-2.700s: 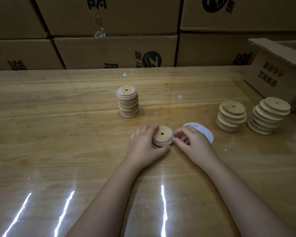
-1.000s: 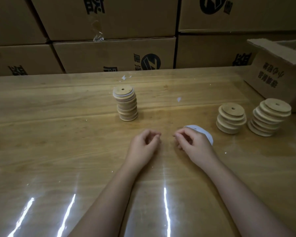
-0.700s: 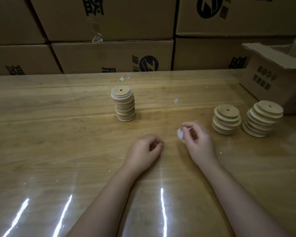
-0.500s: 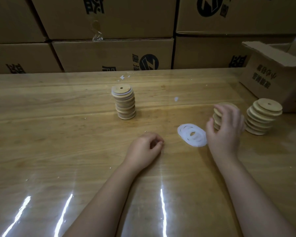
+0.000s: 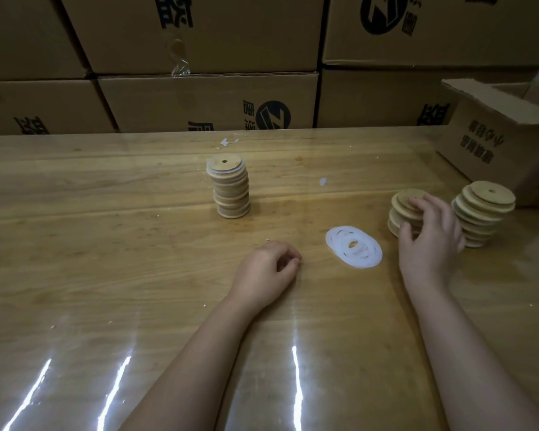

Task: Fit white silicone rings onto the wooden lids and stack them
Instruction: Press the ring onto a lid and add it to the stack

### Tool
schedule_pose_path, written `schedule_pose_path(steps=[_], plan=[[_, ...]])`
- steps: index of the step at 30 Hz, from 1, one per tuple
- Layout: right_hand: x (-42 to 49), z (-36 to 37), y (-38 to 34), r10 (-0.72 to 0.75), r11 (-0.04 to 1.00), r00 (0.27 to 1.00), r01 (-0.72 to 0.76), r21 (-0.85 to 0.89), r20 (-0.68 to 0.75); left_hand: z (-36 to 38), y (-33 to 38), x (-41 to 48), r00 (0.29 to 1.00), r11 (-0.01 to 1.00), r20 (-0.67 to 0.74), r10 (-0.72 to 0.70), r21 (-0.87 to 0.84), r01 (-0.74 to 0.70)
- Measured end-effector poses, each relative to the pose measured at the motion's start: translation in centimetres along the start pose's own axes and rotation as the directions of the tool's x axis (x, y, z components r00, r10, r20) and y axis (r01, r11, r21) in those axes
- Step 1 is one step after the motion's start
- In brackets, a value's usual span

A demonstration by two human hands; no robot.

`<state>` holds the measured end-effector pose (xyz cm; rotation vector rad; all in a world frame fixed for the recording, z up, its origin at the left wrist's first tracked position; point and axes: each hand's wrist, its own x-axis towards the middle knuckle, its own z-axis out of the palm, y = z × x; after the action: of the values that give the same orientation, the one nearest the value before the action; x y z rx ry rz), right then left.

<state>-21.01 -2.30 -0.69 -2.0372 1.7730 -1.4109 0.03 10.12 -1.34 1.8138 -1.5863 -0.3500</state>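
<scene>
Stacked cartons [image 5: 206,98] form a wall far beyond both sets of fingertips. The table [image 5: 106,244] carries everything else under a glossy clear cover. An open carton [image 5: 504,144] stands beyond the right hand's little-finger side.

The finished stack [image 5: 230,189], white rings showing between its lids, stands well beyond the left fingertips. The outer lid stack [image 5: 483,213] sits just past the right hand's little finger and is untouched. The nearer lid stack [image 5: 402,209] is under the right fingers; both of these stacks are bare wood.

The right hand [image 5: 430,241] curls over the nearer lid stack: its fingertips [image 5: 417,202] lie on the top lid and the thumb presses the near side. The left hand [image 5: 266,269] rests on the table, fingers loosely curled, with nothing visible in them.

The pile of rings [image 5: 353,247] lies flat between the two hands, just off the right thumb.

Step in hand, as judged: take one bare lid.
- Pinch only the top lid at its rim. The thumb sits low and may lift several.
- Lift straight up; the stack leans and could slide.
- Carry the lid toward the left fingers, clear of the rings.
- Peel a single ring from the pile; they overlap and may cling.
- Seat the ring evenly around the lid before stacking.
</scene>
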Motion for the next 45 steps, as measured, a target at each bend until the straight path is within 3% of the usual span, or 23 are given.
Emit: schedule_pose_path(steps=[15, 17, 19, 20, 21, 23, 25, 29, 35, 40, 42, 45], plan=[[-0.3, -0.1, -0.5, -0.018, 0.996, 0.997, 0.024, 0.085, -0.075, -0.1, 0.0, 0.0, 1.0, 1.0, -0.005, -0.006, -0.02, 0.006], [-0.4, -0.2, -0.7, -0.074, 0.99, 0.993, 0.084, 0.11, -0.092, -0.1, 0.0, -0.1, 1.0, 1.0, -0.002, -0.006, -0.015, 0.006], [-0.6, -0.4, -1.1, -0.217, 0.96, 0.969, 0.233, 0.153, -0.115, -0.1, 0.1, -0.1, 1.0, 1.0, 0.007, -0.016, -0.022, 0.017], [-0.8, -0.4, -1.4, -0.294, 0.934, 0.948, 0.313, 0.172, -0.123, -0.1, 0.1, -0.1, 0.999, 0.993, 0.015, -0.044, -0.113, 0.046], [-1.0, -0.3, -1.9, -0.358, 0.907, 0.926, 0.375, 0.191, -0.12, -0.2, 0.2, -0.1, 0.995, 0.955, 0.027, -0.095, -0.279, 0.098], [-1.8, 0.0, -3.1, -0.437, 0.864, 0.897, 0.441, 0.244, -0.073, -0.7, 0.3, 0.0, 0.98, 0.776, 0.03, -0.198, -0.606, 0.176], [-2.9, 0.4, -4.4, -0.457, 0.843, 0.89, 0.432, 0.321, 0.001, -1.3, 0.1, 0.1, 0.972, 0.656, -0.001, -0.236, -0.738, 0.159], [-4.0, 0.8, -5.5, -0.556, 0.793, 0.827, 0.498, 0.352, 0.084, -1.5, 0.2, 0.2, 0.978, 0.607, 0.03, -0.205, -0.78, 0.151], [-4.1, 0.6, -5.7, -0.634, 0.758, 0.766, 0.587, 0.283, 0.107, -1.2, 0.3, 0.3, 0.979, 0.666, 0.101, -0.177, -0.721, 0.194], [-4.5, 0.3, -6.5, -0.743, 0.668, 0.648, 0.7, 0.253, 0.168, -1.7, -0.2, 0.6, 0.972, 0.553, 0.117, -0.202, -0.806, 0.212], [-4.8, 0.4, -6.8, -0.745, 0.665, 0.645, 0.693, 0.279, 0.174, -1.9, -0.7, 0.7, 0.972, 0.472, 0.132, -0.192, -0.857, 0.209], [-4.9, 0.6, -7.0, -0.727, 0.68, 0.662, 0.657, 0.327, 0.181, -2.2, -1.1, 0.8, 0.975, 0.431, 0.146, -0.165, -0.879, 0.204]])
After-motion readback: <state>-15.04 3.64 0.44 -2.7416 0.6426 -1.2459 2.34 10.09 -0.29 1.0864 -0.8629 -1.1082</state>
